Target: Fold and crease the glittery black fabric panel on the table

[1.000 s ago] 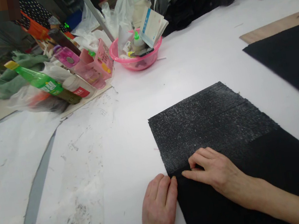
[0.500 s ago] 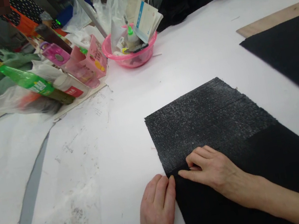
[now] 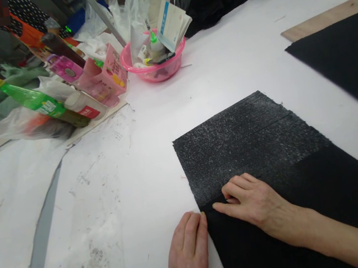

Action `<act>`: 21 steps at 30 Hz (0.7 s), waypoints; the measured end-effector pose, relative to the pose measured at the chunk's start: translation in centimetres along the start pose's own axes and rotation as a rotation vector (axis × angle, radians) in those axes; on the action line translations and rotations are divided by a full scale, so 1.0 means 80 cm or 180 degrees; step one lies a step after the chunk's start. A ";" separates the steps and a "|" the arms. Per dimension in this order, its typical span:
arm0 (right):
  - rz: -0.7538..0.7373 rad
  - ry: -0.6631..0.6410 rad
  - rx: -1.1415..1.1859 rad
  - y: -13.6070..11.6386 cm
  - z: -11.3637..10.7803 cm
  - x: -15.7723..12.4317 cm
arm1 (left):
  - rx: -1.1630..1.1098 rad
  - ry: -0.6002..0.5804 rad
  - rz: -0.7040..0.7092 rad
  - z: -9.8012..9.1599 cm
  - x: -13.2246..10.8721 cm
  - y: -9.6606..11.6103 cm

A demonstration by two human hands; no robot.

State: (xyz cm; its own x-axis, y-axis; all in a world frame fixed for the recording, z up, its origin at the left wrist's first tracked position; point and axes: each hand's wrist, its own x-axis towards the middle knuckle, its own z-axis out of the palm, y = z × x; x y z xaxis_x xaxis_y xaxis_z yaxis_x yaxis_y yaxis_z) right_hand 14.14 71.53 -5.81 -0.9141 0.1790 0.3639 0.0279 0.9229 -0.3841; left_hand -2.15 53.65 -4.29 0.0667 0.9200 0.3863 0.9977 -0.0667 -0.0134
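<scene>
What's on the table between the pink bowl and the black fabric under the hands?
In the head view, only bare white table lies between the pink bowl and the black fabric.

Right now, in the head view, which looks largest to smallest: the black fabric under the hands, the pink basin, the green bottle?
Largest: black fabric.
Then: pink basin and green bottle look about alike, so I do not rank them; both lie farther away.

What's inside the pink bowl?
A small bottle with a green cap, a white booklet and a dark flat thing. These cover the pink bowl bottom, so anything underneath is hidden.
</scene>
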 end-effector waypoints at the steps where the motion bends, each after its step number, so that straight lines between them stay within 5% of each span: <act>1: 0.0005 -0.0014 -0.0018 0.000 -0.001 0.001 | 0.0033 -0.0019 -0.0081 -0.001 -0.001 0.002; 6: 0.0031 -0.0007 -0.0019 -0.003 -0.006 0.005 | 0.0113 0.0312 -0.0824 0.001 0.011 0.035; 11: 0.0101 0.0046 -0.0030 -0.007 -0.007 0.007 | 0.0157 0.0240 -0.0860 0.024 0.024 0.070; 21: -0.0226 -0.0301 0.0187 0.026 -0.036 0.005 | 0.0046 0.0391 -0.1249 0.052 0.003 0.077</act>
State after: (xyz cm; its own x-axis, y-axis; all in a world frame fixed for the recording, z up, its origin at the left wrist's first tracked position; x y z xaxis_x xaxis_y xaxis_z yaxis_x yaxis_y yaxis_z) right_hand 15.01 74.48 -4.00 -0.9470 0.0785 0.3114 -0.0595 0.9100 -0.4102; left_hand 4.04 55.08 -8.09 -0.3202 0.8214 0.4720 0.9472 0.2863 0.1443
